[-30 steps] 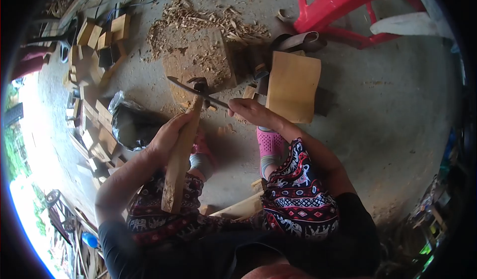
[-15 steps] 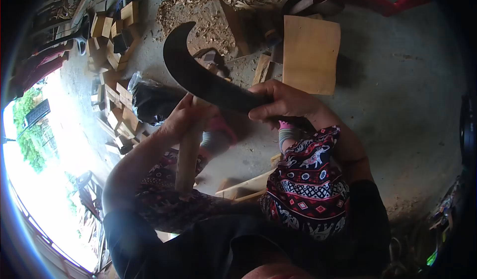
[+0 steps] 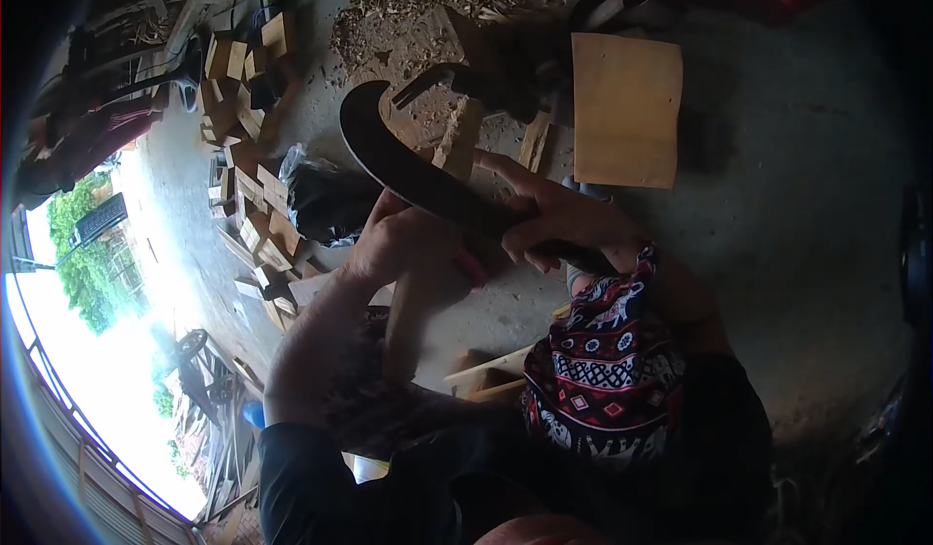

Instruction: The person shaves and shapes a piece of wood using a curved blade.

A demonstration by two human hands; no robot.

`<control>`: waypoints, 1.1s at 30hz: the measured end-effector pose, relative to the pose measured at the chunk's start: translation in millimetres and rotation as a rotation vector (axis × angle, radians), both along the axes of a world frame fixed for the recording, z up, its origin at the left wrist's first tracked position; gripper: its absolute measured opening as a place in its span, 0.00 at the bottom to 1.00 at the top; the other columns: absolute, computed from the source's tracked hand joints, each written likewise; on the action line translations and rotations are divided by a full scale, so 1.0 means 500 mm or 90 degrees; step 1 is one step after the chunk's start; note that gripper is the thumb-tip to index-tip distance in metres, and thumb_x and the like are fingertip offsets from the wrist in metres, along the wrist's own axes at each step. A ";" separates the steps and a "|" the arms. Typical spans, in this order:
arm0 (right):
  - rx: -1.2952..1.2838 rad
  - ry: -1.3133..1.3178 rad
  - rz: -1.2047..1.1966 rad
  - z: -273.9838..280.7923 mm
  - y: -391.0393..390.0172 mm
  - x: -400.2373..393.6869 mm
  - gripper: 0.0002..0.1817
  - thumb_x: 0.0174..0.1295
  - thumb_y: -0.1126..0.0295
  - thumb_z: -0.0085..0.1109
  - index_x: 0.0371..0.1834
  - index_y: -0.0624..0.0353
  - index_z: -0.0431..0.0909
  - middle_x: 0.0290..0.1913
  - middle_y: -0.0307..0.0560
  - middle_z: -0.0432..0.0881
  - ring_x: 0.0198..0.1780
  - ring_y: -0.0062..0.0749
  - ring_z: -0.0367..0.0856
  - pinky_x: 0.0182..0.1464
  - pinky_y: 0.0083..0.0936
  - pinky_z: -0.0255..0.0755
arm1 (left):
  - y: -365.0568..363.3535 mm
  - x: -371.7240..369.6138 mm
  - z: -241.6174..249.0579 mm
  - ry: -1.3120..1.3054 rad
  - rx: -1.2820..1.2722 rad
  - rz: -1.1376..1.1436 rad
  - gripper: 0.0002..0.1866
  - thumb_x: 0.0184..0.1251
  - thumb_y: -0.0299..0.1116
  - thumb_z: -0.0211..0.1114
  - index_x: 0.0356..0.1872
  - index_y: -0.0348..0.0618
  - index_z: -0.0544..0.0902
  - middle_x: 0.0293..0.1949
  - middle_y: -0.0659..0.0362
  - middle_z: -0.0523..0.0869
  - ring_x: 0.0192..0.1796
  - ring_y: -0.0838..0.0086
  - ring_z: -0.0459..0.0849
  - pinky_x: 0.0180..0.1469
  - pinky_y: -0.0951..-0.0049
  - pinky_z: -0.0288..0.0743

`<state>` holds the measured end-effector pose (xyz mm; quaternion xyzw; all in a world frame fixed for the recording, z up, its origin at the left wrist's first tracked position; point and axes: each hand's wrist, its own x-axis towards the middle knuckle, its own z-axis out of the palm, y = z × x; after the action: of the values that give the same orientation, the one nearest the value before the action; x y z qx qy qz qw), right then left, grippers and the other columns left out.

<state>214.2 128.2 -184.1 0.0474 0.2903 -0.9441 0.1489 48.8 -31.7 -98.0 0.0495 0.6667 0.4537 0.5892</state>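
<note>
My left hand (image 3: 389,244) is closed around a rough length of wood (image 3: 413,326). A pale upper part of wood (image 3: 459,142) shows beyond the blade, and the middle is hidden by my hand and the blade. In my right hand (image 3: 569,217) is a billhook with a dark, curved blade (image 3: 423,181). Its hooked tip points up and left, and the blade crosses in front of the wood. My right index finger reaches out beside the wood's upper part, while the other fingers stay around the handle.
Wood blocks (image 3: 255,190) are heaped on the left, beside a black plastic bag (image 3: 330,200). Shavings (image 3: 418,6) cover the floor ahead, near a dark hooked object (image 3: 428,81). A flat tan board (image 3: 628,108) lies to the right. Patterned cloth (image 3: 607,370) covers my leg.
The wood has tipped and risen, so its upper part now shows past the blade. My right index finger has stretched out toward it. The view has shifted slightly.
</note>
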 end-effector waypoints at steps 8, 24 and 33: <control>-0.048 0.041 -0.035 0.019 -0.006 -0.021 0.54 0.53 0.84 0.58 0.77 0.47 0.32 0.22 0.47 0.77 0.15 0.24 0.75 0.15 0.18 0.67 | -0.011 0.010 0.017 -0.168 -0.023 0.056 0.27 0.68 0.49 0.49 0.52 0.31 0.74 0.32 0.49 0.81 0.25 0.67 0.80 0.25 0.71 0.75; -0.087 0.126 0.110 0.041 0.023 0.014 0.42 0.62 0.73 0.58 0.76 0.48 0.44 0.21 0.43 0.76 0.14 0.16 0.71 0.15 0.12 0.62 | -0.015 0.081 0.116 -0.217 0.147 0.032 0.23 0.77 0.34 0.46 0.70 0.46 0.58 0.49 0.53 0.77 0.44 0.73 0.80 0.40 0.76 0.77; -0.125 0.138 0.085 0.044 0.031 0.019 0.41 0.62 0.74 0.58 0.76 0.50 0.46 0.22 0.40 0.74 0.16 0.14 0.70 0.17 0.13 0.63 | -0.021 0.111 0.113 -0.199 0.155 0.094 0.28 0.76 0.35 0.48 0.72 0.42 0.52 0.55 0.50 0.75 0.50 0.69 0.79 0.49 0.72 0.75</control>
<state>223.5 143.5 -162.2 -0.0892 0.2137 -0.9554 0.1832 104.3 -42.2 -41.3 0.0002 0.5093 0.5751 0.6402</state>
